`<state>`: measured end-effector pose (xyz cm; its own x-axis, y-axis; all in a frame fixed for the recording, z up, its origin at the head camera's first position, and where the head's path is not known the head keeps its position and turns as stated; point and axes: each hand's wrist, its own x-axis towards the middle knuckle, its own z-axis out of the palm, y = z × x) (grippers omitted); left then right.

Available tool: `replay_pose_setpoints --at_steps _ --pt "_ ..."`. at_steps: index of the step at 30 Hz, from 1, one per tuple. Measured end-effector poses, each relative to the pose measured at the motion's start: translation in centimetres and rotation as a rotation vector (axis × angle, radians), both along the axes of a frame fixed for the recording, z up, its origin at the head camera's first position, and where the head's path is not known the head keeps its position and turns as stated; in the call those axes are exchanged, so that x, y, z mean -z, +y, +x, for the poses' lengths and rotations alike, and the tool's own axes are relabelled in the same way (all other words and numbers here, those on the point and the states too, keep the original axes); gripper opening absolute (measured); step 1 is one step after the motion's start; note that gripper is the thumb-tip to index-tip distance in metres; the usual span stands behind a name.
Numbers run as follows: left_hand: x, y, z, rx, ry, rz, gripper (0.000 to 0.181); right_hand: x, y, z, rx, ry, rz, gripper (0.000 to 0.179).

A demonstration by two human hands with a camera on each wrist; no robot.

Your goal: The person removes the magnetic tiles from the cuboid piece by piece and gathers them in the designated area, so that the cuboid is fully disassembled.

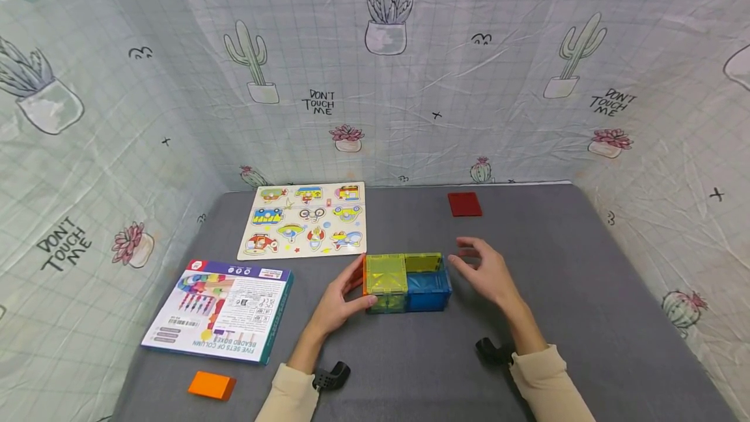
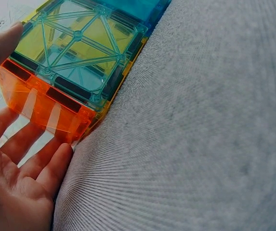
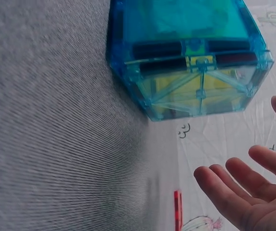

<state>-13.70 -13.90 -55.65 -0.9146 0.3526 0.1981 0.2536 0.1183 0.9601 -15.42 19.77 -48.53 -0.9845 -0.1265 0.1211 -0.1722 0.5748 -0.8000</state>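
Observation:
A two-part box of translucent magnetic tiles (image 1: 387,273) stands on the grey table, yellow-topped on the left half. Its right half, in blue, has an open top with a yellow tile at the back. My left hand (image 1: 342,298) holds the left end, the thumb at the front and the fingers against the orange end tile (image 2: 46,98). To the right of the box, my right hand (image 1: 487,273) hovers apart from it with fingers spread and nothing in them. In the right wrist view a gap separates those fingers from the blue end (image 3: 200,91).
A red square tile (image 1: 465,204) lies at the back right. Behind and left is a wooden vehicle puzzle board (image 1: 299,221). A beaded-box package (image 1: 219,311) lies at the left, with an orange block (image 1: 212,385) in front. Printed cloth walls (image 1: 410,116) enclose the table.

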Motion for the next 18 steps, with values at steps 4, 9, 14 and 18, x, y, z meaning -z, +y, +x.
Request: replay_pose_setpoints --at_steps 4,9,14,18 --pt "-0.1 0.1 0.0 0.002 -0.007 0.008 0.084 0.1 -0.2 0.6 -0.021 -0.013 0.013 0.05" --pt "-0.3 0.0 0.1 0.005 -0.013 0.012 0.084 0.4 -0.7 1.2 -0.042 -0.029 0.013 0.051" --pt "-0.2 0.0 0.1 -0.002 -0.016 0.005 0.084 0.9 -1.0 1.4 -0.056 -0.028 0.018 0.048" --pt "-0.3 0.1 0.1 -0.003 -0.01 0.007 0.083 0.9 -1.2 1.5 -0.054 -0.009 0.039 0.043"
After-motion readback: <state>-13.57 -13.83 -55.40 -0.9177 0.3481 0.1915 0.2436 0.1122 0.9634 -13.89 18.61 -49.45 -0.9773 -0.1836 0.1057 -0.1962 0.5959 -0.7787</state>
